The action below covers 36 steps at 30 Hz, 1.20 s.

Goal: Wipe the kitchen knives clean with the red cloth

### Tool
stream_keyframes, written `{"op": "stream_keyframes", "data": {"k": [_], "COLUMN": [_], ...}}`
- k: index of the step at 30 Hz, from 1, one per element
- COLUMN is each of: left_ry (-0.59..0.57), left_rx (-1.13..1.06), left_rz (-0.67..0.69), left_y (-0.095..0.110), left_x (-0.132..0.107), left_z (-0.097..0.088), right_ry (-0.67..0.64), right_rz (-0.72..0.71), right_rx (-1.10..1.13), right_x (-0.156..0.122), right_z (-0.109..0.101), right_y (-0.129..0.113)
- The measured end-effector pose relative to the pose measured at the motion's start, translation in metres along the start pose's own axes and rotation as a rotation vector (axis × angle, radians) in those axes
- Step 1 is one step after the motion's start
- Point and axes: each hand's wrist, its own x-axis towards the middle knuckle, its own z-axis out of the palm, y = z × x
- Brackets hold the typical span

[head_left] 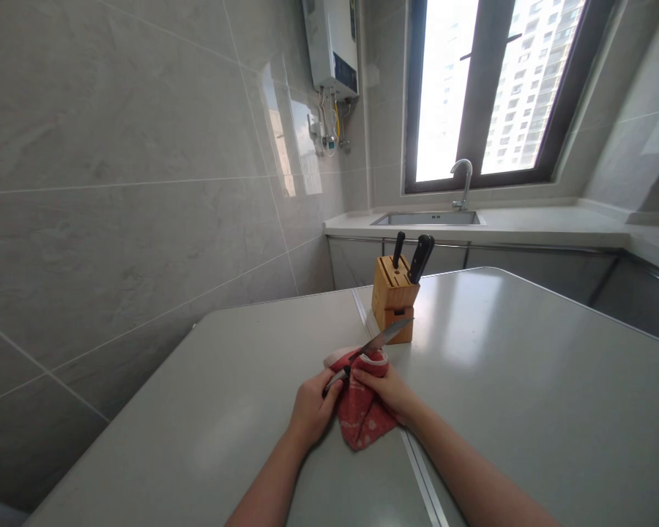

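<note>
My left hand (317, 405) is closed around the dark handle of a kitchen knife (385, 336). The blade points away and to the right, its tip in front of the wooden knife block (391, 294). In my right hand (387, 391) a red cloth (362, 419) with pale spots and a white edge is gripped, with the thumb on top. The cloth is bunched around the lower part of the blade near the handle and hangs down between my hands. Part of the blade's base is hidden by the cloth.
Black-handled tools (420, 258) stand in slots of the block. The pale table (241, 410) has a seam strip (424, 479) running across it. Beyond it are a counter with a sink (428, 219), a faucet (464, 183) and a window. A water heater (332, 47) hangs on the tiled wall.
</note>
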Motion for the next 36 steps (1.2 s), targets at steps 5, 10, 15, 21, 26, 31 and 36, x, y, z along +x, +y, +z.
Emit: {"op": "stream_keyframes", "data": {"k": [5, 10, 15, 21, 26, 31, 36], "left_ry": [0.026, 0.031, -0.01, -0.083, -0.07, -0.037, -0.027], "left_rx": [-0.007, 0.002, 0.074, 0.043, 0.028, 0.024, 0.029], "left_rz": [-0.019, -0.014, -0.011, 0.004, 0.003, -0.018, -0.012], "left_y": [-0.0033, -0.0051, -0.0049, -0.0025, -0.0009, 0.0026, 0.0035], "left_x": [0.0007, 0.0013, 0.0007, 0.0008, 0.0007, -0.0001, -0.0002], "left_z": [0.0, 0.0006, 0.0024, 0.0019, 0.0012, 0.0006, 0.0002], "right_ry": [0.003, 0.014, -0.023, -0.065, -0.062, -0.058, -0.046], "right_rz": [-0.004, -0.01, -0.002, 0.012, 0.009, -0.008, -0.003], "right_rx": [-0.054, -0.064, -0.06, -0.012, -0.005, -0.035, -0.036], "right_x": [0.0, 0.0011, 0.0003, -0.0005, -0.0007, -0.001, -0.0006], "right_z": [-0.0001, -0.0006, -0.0008, 0.0006, 0.0023, 0.0019, 0.0003], "right_y": [0.0015, 0.0042, 0.0025, 0.0012, -0.0003, -0.0017, 0.0]}}
